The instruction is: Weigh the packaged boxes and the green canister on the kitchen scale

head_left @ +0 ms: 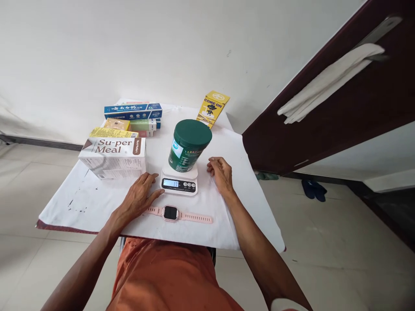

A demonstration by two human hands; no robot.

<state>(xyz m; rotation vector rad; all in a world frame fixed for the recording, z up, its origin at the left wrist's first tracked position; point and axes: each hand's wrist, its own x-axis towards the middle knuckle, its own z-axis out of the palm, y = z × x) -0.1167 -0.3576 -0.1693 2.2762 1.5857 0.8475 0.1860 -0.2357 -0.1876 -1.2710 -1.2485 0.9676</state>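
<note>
A dark green lidded canister [189, 147] stands on a white digital kitchen scale [179, 186], whose lit display seems to read 17. On the scale's left, my left hand [141, 193] lies palm down on the white cloth, thumb spread from the fingers. It holds nothing; its thumb tip is close to the scale's edge. My right hand [222, 175] rests on the cloth to the right of the scale, fingers curled loosely inward with nothing visible in them. A smartwatch [170, 213] with a pink strap lies stretched out in front of the scale, its screen dark.
A Su-per Meal box [116, 155] stands at the left, with a blue toothpaste box [132, 111] and other small boxes behind it. A yellow COME ON box [212, 108] is at the back. The white-clothed table [97, 207] meets a wall; a dark door [311, 65] is at right.
</note>
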